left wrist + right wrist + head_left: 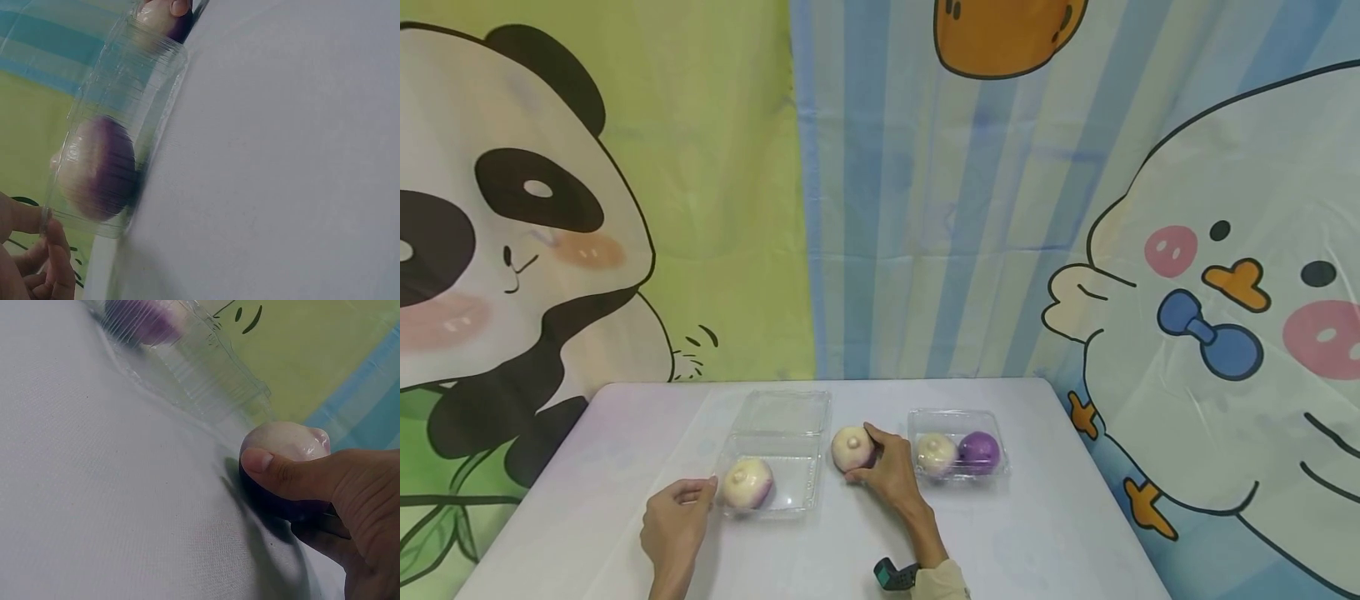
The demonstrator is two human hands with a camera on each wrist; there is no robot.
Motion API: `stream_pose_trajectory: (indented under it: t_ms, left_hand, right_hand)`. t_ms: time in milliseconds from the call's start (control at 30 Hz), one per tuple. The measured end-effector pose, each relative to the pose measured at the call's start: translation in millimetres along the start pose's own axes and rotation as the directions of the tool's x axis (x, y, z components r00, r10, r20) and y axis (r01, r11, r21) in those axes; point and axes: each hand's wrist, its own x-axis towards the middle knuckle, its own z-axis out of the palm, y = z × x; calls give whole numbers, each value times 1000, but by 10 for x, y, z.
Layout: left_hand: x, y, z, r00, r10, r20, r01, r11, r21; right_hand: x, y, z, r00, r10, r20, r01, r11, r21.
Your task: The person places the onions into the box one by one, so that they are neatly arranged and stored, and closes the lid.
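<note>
My right hand (891, 471) grips a white-and-purple turnip (852, 448) between thumb and fingers, in the gap between two clear plastic boxes. In the right wrist view the thumb lies across the pale side of this turnip (284, 440), above its dark purple underside. With thumb and fingertip, my left hand (677, 517) pinches the left rim of the open clear box (797, 500). Its lid (784, 412) is folded back, away from me. Inside, at the left end, sits another turnip (747, 483), seen through the wall in the left wrist view (100, 169).
Right of my right hand stands a second clear box (955, 415) holding a pale turnip (936, 454) and a purple round one (979, 452). All rest on a white table (1037, 533). A printed cartoon curtain (880, 208) hangs behind it.
</note>
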Motion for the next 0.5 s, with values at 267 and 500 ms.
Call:
stream_pose_trajectory:
  t_ms: [267, 500]
  left_hand:
    - [-1, -5, 20, 1000, -12, 2, 12, 1000, 2]
    - [0, 5, 5, 1000, -5, 2, 5, 1000, 9]
  right_hand:
    - [-9, -15, -10, 1000, 1, -6, -1, 1000, -14]
    - [-12, -75, 4, 1000, 27, 1, -27, 1000, 15]
